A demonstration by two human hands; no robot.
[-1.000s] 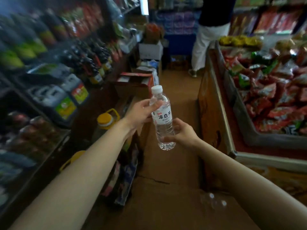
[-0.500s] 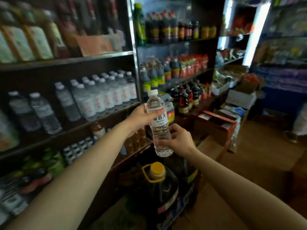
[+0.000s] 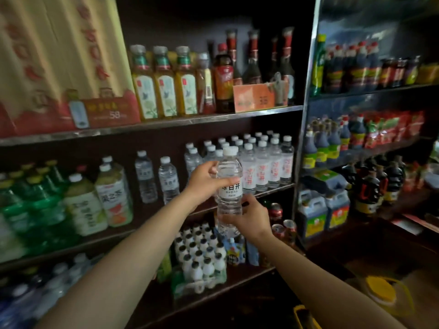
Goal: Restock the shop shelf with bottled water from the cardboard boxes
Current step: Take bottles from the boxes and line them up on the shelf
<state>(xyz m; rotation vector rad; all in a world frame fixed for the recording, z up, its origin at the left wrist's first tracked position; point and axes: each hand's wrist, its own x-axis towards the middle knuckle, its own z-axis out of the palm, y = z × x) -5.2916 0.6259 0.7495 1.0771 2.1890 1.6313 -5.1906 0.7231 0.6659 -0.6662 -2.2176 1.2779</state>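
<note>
You hold a clear water bottle upright in both hands in front of the shop shelf, its white cap level with the caps of the stocked bottles behind it. Your left hand grips the bottle's upper half from the left, thumb and fingers curled round the shoulder just above the white label. Your right hand clasps the lower half from the right, fingers wrapped round the ribbed base.

The bottle hangs in the air, near the front edge of the middle shelf and touching none of the stock. Just behind it and to the right, a block of matching water bottles with red-lettered labels stands in tight rows, filling the right end of that shelf. To the left, two single water bottles stand apart from the block, and farther left sit large green tea bottles.

On the shelf above, yellow drink bottles line up beside dark glass bottles and a large red and cream carton. Below your hands, a shrink-wrapped pack of small white bottles sits beside some red cans. The neighbouring rack on the right carries dark sauce bottles and blue jugs. A yellow-capped container shows at the near right.
</note>
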